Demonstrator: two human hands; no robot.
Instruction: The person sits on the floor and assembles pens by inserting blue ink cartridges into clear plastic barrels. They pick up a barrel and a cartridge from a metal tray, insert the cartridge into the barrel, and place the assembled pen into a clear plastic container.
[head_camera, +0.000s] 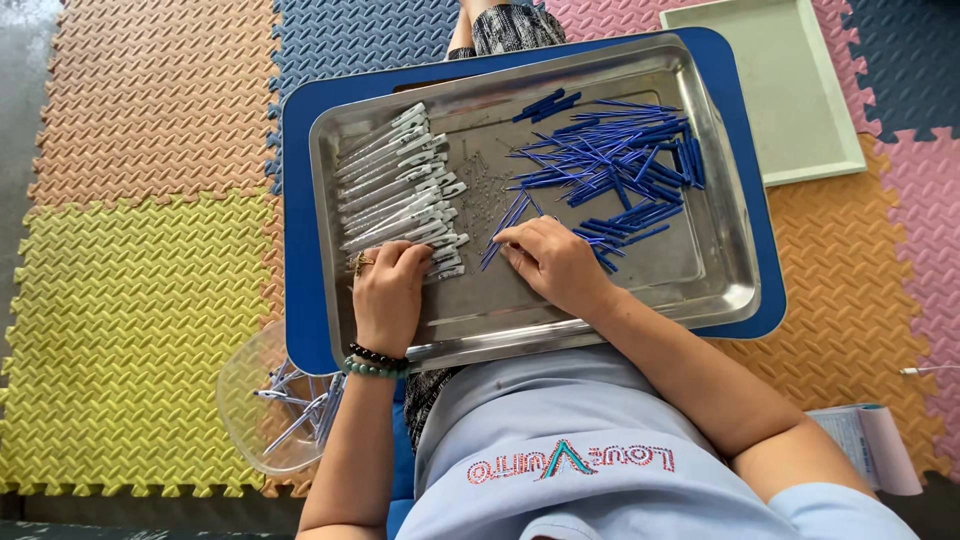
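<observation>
Left hand (388, 290) sat curled, fingertips closed on the near end of the white pen barrels (398, 190) fanned beyond them. Right hand (552, 262) was pinched on a blue refill (503, 228), the blue refill pile (620, 165) just past its fingertips. Tiny springs (482, 180) lay between both hands; a careless sweep could scatter them across the steel tray (560, 310), I'd judge.

Left hand (388, 290) and right hand (553, 262) lie palms down, fingers curled, close together.
</observation>
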